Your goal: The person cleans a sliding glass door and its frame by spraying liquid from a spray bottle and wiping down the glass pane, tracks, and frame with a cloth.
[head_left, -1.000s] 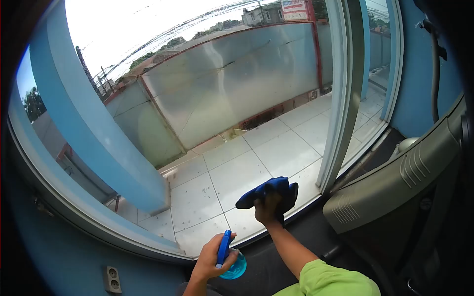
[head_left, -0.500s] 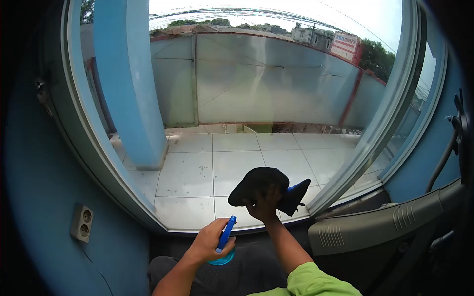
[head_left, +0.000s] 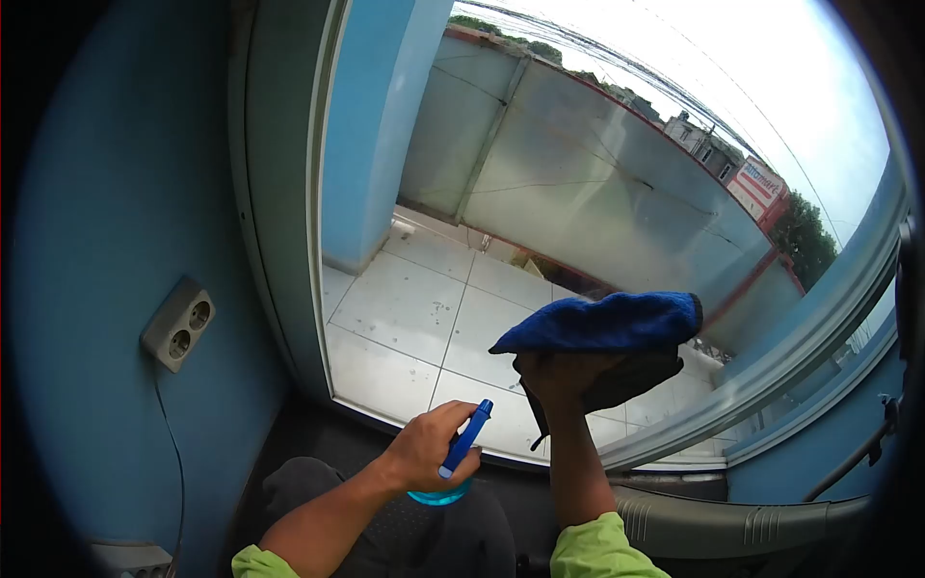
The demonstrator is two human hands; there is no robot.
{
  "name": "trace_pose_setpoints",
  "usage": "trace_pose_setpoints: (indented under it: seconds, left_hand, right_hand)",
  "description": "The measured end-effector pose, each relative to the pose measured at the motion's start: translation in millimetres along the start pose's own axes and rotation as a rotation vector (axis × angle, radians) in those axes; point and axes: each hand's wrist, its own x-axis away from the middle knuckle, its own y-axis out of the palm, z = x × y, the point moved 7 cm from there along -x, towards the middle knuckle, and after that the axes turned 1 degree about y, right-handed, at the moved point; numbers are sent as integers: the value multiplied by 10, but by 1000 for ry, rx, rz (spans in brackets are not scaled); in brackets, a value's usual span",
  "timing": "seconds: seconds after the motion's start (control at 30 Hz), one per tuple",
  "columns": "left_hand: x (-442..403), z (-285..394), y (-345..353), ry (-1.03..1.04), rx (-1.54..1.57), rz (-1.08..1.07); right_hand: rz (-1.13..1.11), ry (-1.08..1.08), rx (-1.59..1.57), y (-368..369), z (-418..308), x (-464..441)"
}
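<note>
A spray bottle with a blue trigger head and a light-blue body is gripped in my left hand, low in the middle of the view. My right hand is raised to its right, wrapped under a folded cloth that is blue on top and black beneath. The cloth hides most of its fingers. Behind both hands is a glass pane, with white floor tiles visible through it. Whether the cloth touches the glass, I cannot tell.
A double wall socket with a cable is on the blue wall at left. The window frame rises beside it. At lower right lies a grey-brown machine cover. My knees are below the bottle; a blue pillar stands outside.
The view has turned and tilted leftward. My right hand has lifted the cloth, and its blue side now shows on top. My left hand still holds the spray bottle.
</note>
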Motion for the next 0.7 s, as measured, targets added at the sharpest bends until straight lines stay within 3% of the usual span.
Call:
trace_pose_setpoints:
  seconds: [0.03,0.1,0.17,0.23,0.27,0.37,0.4,0.43,0.5,0.57,0.63,0.7]
  left_hand:
    - [-15,-4,-19,-2,2,6]
    - [-16,-53,-138,-17,-33,78]
    - [-7,-32,-191,53,-68,192]
    - [16,3,-230,39,-77,213]
    - [37,-10,-233,46,-86,221]
    - [112,11,-254,111,-99,286]
    - [110,55,-277,34,-85,231]
    - [111,55,-263,31,-73,224]
    - [95,48,-264,18,-59,240]
    - [67,-16,-246,46,-60,281]
    - [61,-72,-350,116,-106,427]
    - [60,-50,-453,-28,-81,423]
  right_hand:
    - [114,-117,-59,60,-209,285]
    - [-150,-291,-125,426,-312,1166]
    - [-453,-231,-377,975,50,2182]
    - [-760,-108,-360,551,141,1601]
    - [-792,-89,-169,883,600,1864]
    - [-415,391,-412,433,830,1036]
    - [-225,535,-507,73,739,497]
    - [-125,542,-340,-40,665,127]
    - [355,158,111,-294,147,-406]
    - [285,-45,-15,-95,-317,-340]
    - [71,-227,-85,177,-686,149]
    - [-234,-401,-219,390,-727,799]
